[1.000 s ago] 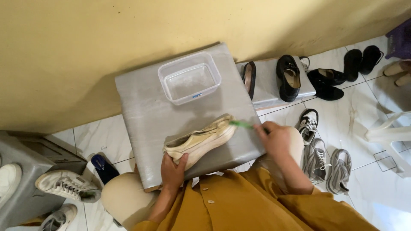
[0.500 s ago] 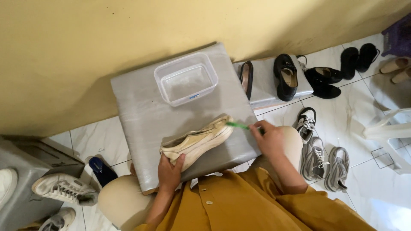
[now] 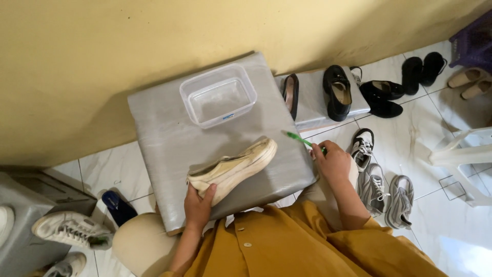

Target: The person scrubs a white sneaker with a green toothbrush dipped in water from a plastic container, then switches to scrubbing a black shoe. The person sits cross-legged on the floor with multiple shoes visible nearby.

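Note:
A cream slip-on shoe (image 3: 233, 168) lies on its side on a grey board (image 3: 164, 123) across my lap. My left hand (image 3: 198, 202) grips the shoe at its heel end. My right hand (image 3: 333, 161) holds a green toothbrush (image 3: 301, 139), whose head points up-left, a little to the right of the shoe's toe and not touching it. A clear plastic tub (image 3: 218, 95) holding a little water stands at the board's far side.
A yellow wall runs along the back. Black shoes (image 3: 337, 92) sit on a low grey mat to the right, with grey sneakers (image 3: 384, 187) on the white tile floor and a white plastic chair (image 3: 461, 154) beyond. White sneakers (image 3: 69, 228) and a blue slipper (image 3: 118, 206) lie at the left.
The toothbrush has come off the shoe's toe and moved a little to the right. My left hand keeps the shoe in the same spot.

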